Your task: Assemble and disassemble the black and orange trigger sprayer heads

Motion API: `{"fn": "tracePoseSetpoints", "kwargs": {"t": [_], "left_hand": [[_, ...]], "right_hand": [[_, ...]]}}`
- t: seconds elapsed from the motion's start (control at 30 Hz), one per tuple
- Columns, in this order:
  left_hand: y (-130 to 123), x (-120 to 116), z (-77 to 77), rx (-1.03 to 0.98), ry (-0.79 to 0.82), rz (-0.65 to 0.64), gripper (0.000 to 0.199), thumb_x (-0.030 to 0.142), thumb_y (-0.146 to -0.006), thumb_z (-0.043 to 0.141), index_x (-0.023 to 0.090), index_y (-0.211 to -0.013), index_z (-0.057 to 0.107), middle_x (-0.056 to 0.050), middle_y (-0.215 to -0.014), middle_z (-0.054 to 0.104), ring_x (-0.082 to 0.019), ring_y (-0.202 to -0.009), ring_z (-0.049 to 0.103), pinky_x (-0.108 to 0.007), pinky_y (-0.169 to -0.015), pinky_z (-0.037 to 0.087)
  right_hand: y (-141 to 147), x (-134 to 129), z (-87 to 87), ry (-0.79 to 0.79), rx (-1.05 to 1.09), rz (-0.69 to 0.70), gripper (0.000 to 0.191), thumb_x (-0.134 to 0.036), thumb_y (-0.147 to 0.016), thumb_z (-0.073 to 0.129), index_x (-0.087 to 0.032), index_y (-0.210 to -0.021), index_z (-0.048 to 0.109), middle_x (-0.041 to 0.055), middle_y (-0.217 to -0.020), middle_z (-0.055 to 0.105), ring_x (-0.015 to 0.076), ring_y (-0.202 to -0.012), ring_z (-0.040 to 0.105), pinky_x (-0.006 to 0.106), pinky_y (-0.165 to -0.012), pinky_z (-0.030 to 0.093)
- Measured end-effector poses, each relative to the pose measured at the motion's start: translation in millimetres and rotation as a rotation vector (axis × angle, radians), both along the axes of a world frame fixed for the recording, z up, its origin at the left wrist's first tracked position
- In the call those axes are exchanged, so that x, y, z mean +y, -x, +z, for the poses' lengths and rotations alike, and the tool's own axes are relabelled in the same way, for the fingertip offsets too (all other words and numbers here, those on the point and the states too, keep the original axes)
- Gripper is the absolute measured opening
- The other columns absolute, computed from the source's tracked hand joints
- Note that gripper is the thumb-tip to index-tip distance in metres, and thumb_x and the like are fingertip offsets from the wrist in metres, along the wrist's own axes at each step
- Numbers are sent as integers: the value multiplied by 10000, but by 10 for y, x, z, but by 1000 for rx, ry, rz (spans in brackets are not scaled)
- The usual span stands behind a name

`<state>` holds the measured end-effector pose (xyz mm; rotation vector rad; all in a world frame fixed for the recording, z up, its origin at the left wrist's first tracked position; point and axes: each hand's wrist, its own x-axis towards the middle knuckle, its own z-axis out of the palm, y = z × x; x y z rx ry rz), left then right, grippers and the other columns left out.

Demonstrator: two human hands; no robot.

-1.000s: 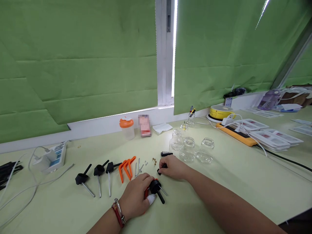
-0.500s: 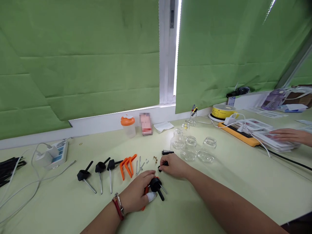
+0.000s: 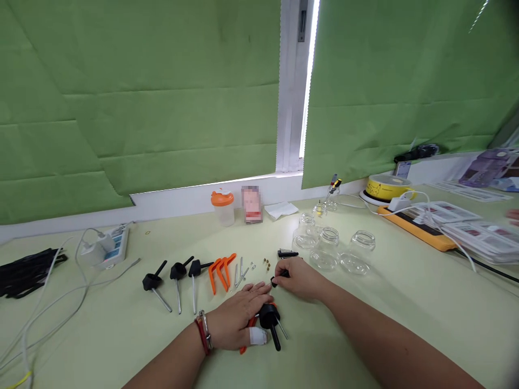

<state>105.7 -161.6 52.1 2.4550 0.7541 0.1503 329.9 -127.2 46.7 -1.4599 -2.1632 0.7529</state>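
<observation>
My left hand (image 3: 243,319), its thumb wrapped in white, lies with fingers stretched out over an orange handle (image 3: 248,334), beside a black round part with a metal rod (image 3: 269,317). To its right, my right hand (image 3: 298,278) has its fingers closed on a small black part (image 3: 279,276). Black pieces with springs (image 3: 287,253) lie just beyond it. Small brass nuts (image 3: 266,263), metal pins (image 3: 241,273) and orange handles (image 3: 221,272) are spread to the left. Further left lie three black parts with metal rods (image 3: 177,275).
Several glass jars (image 3: 325,251) stand to the right. An orange-lidded cup (image 3: 223,208) and a pink box (image 3: 252,205) are at the back. A power strip (image 3: 117,246) with cables sits left. Printed sheets (image 3: 482,235) lie right, near another person's blurred fingers (image 3: 514,216).
The view has turned, so the tabletop things appear further right. My left hand's fingers lie flatter. The other person's hand has moved mostly out of view at the right.
</observation>
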Motion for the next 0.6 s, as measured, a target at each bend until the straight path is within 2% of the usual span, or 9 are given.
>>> {"fn": "tracePoseSetpoints", "kwargs": {"t": [0.2,0.27,0.33,0.4,0.47,0.53,0.6], "left_hand": [[68,-17,60,4,74,-101,717,457,-728,627,254,-1358,352,-107,-1473,255,-307,-1354,196,-526,-1093,123],[149,-19,113,-23,133,-82,787,470,-690,664,260,-1372,330,-102,-1467,277,-306,-1338,246,-505,-1087,182],[251,0,186,-64,179,6,804,469,-662,690,260,-1359,349,-93,-1446,329,-289,-1293,343,-444,-1050,301],[356,45,263,-107,162,159,593,442,-720,641,251,-1256,475,-77,-1308,503,-247,-1158,487,-381,-957,411],[446,106,317,-136,82,293,265,362,-825,504,226,-1027,608,-49,-1015,629,-187,-902,584,-323,-801,471],[514,166,328,-106,-43,353,193,274,-832,455,218,-844,639,-33,-879,610,-167,-784,571,-298,-707,454],[556,212,296,-36,-137,339,174,187,-779,468,219,-733,633,-23,-819,595,-175,-769,558,-293,-673,423]], "right_hand": [[-28,-16,6,32,-54,68,138,-318,-700,623,-189,-746,634,7,-721,629,126,-632,525,214,-525,330],[-31,-32,24,44,-95,89,137,-323,-681,638,-197,-733,625,-4,-704,625,123,-618,517,213,-507,311],[-30,-49,45,39,-140,94,130,-327,-681,635,-205,-723,624,-10,-685,620,122,-603,506,216,-492,292],[-29,-62,63,23,-174,100,123,-331,-691,626,-210,-714,628,-11,-673,619,123,-598,503,220,-488,280],[-36,-72,75,12,-195,112,120,-332,-688,630,-213,-700,636,-7,-675,624,125,-603,507,223,-487,277],[-50,-78,78,11,-217,126,120,-331,-664,655,-212,-678,643,-4,-684,631,129,-611,515,226,-487,278],[-70,-77,76,18,-237,143,123,-326,-631,686,-212,-663,650,-3,-698,638,134,-623,524,227,-491,286]]}}
